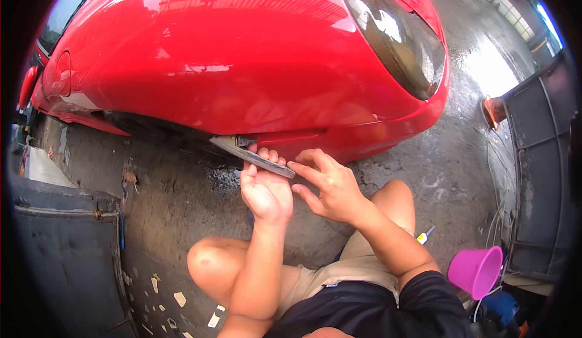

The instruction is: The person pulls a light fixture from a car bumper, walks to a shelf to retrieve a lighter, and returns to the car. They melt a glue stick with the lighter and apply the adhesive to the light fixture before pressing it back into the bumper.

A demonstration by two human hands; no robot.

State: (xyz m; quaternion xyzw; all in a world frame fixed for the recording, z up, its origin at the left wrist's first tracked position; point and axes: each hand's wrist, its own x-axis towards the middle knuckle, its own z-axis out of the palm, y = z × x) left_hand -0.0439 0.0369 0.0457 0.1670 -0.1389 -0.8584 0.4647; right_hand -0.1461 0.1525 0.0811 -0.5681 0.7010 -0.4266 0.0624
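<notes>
A curved grey strip [260, 161] sticks out from the lower edge of the red car [242, 71], beside the dark wheel arch [160, 129]. My left hand [267, 194] is palm up beneath the strip, its fingers curled around the far side. The fingertips of my right hand [330, 183] are at the strip's free right end. Its index finger is stretched out and the thumb is apart, with nothing gripped between them. Where the strip meets the car, the join is partly in shadow.
Wet concrete floor [376, 171] runs under the car. To the right stand a pink bucket [476, 271] and a dark metal panel [548, 156], with cables nearby. Another dark panel [63, 241] is at left, near scattered scraps [180, 299]. A small bottle [425, 235] lies beside my leg.
</notes>
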